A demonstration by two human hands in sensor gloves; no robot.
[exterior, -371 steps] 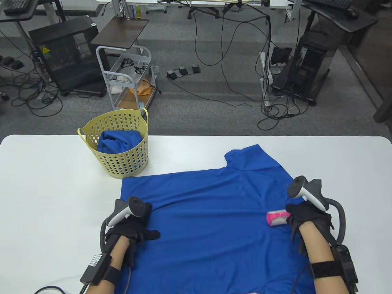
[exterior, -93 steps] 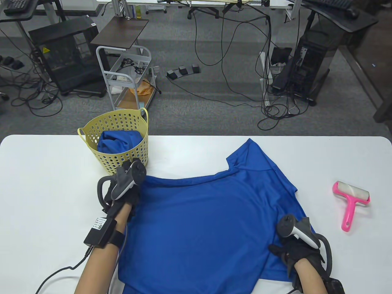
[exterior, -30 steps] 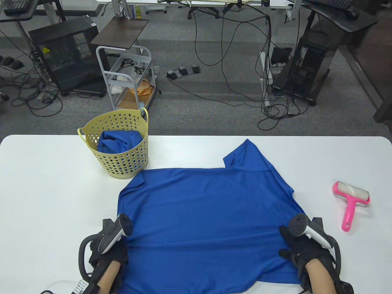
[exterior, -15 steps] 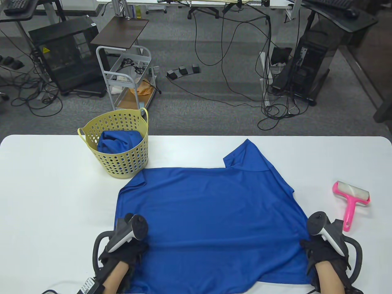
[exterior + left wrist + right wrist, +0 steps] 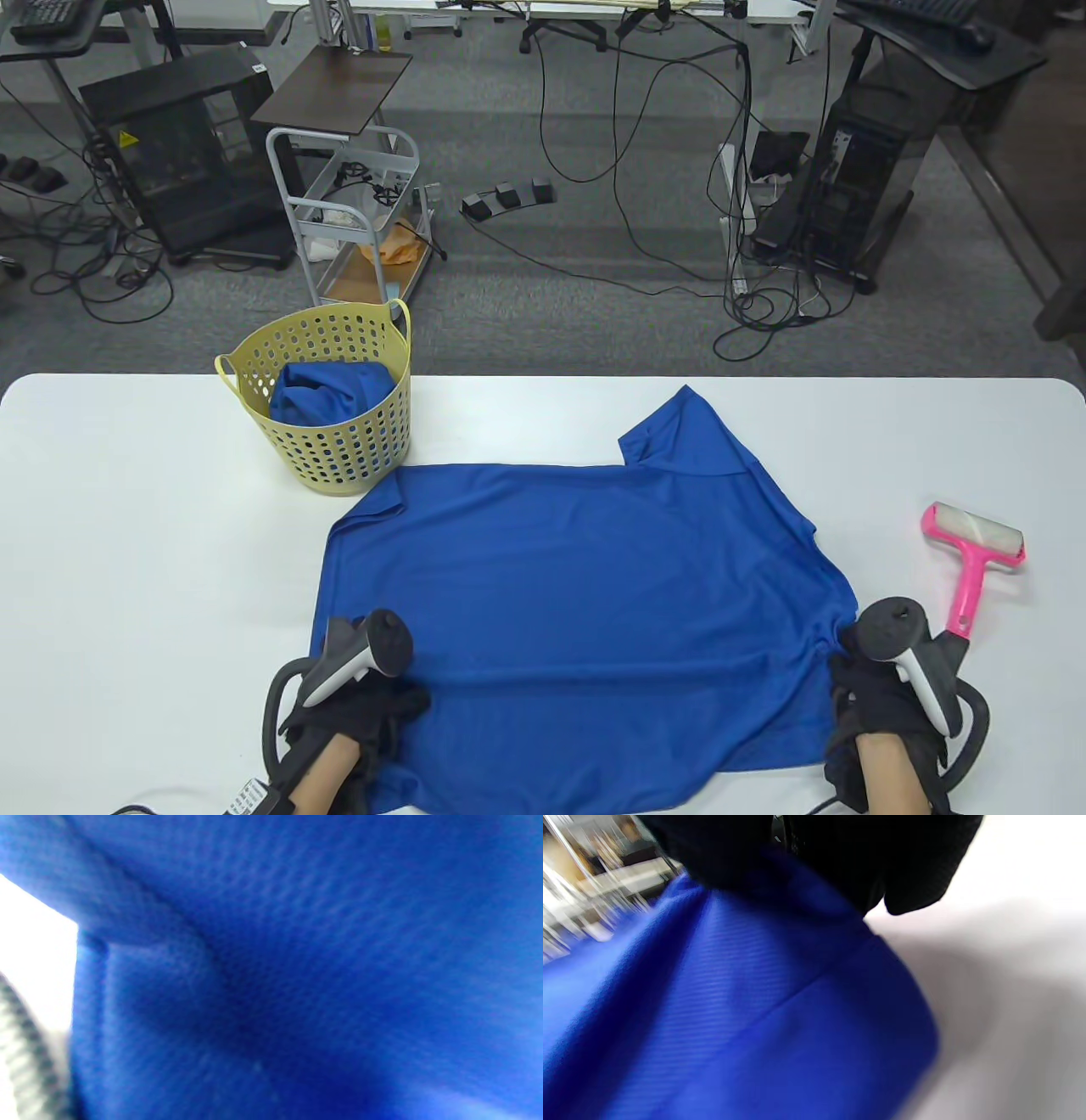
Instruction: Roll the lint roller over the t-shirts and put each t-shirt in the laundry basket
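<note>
A blue t-shirt (image 5: 585,594) lies spread flat on the white table (image 5: 127,509). My left hand (image 5: 373,717) sits on its near left corner with fingers bunched into the cloth; the left wrist view shows only close, blurred blue fabric (image 5: 297,942). My right hand (image 5: 874,700) grips the shirt's near right edge, and its black gloved fingers (image 5: 840,857) curl over the blue cloth (image 5: 734,1027). The pink lint roller (image 5: 974,552) lies free on the table just right of the shirt, its handle end close to my right hand. A yellow laundry basket (image 5: 356,450) stands at the back left.
Another blue t-shirt (image 5: 331,395) lies bunched inside the basket, which touches the spread shirt's far left corner. Beyond the table's far edge are a grey cart (image 5: 356,221), cables and computer cases on the floor.
The lint roller left my right hand and lies on the table. Over the last second my right hand slid right to the shirt's edge, and the left shifted slightly right. The shirt lies flatter.
</note>
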